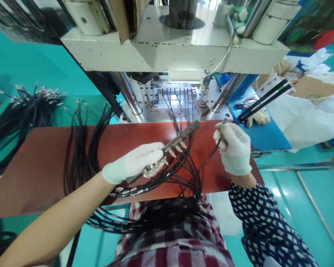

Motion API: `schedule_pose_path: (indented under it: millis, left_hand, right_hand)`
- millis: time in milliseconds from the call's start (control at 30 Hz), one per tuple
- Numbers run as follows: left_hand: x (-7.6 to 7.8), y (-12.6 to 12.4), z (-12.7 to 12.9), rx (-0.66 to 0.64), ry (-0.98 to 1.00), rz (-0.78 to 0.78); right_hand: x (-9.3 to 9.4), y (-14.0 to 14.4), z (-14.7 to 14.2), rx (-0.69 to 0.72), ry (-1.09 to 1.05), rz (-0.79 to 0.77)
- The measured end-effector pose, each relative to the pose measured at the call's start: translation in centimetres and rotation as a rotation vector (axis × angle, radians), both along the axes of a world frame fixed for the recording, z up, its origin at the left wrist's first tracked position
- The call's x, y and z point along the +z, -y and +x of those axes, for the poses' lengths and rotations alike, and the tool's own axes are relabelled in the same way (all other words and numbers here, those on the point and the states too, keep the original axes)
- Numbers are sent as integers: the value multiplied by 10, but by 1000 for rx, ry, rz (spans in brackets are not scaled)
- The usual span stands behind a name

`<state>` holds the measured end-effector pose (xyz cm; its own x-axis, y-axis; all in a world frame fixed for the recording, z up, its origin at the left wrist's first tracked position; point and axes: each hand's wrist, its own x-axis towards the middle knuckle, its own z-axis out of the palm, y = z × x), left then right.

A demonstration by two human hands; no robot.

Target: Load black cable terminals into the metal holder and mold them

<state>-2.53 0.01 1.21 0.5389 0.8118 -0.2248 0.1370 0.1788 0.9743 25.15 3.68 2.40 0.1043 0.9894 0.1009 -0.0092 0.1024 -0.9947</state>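
Nearest me, black cables (156, 215) hang in loops over my checked lap, below the edge of the red-brown table (44, 163). My left hand (136, 161), in a white glove, has its grip closed around the lower end of a long metal bar (178, 139), which slants up to the right above the table. A row of metal cable ends (176, 149) sits along the bar's underside, and their black cables curve down from it toward my lap. My right hand (233, 148), also gloved, has its grip pinched narrow on a single black cable (211, 155) near its tip, just beside the bar's upper end; that cable droops down and left to join the others.

Left of my hands, more black cables (78, 148) lie draped across the table. Beyond the table stands a press (172, 52) with steel columns (128, 96), and a few cables (180, 107) run into the fixture (174, 93) at its base. To the right, a blue mat (267, 135) carries another glove (258, 116) and black strips (264, 98). Far left, a bundle of cables (22, 111) rests on the teal surface.
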Motion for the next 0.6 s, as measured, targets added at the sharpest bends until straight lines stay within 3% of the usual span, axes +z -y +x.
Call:
schedule_pose_path:
  millis: [100,167,600]
  left_hand:
    - [-4,-2,2,-42,-57,89]
    - [-6,-4,2,-60,-64,100]
    - [-11,-6,1,-50,-222,208]
  right_hand:
    - [2,2,-11,302,230,-94]
    - [1,2,-19,387,309,-148]
    - [-14,-3,-36,408,236,-247]
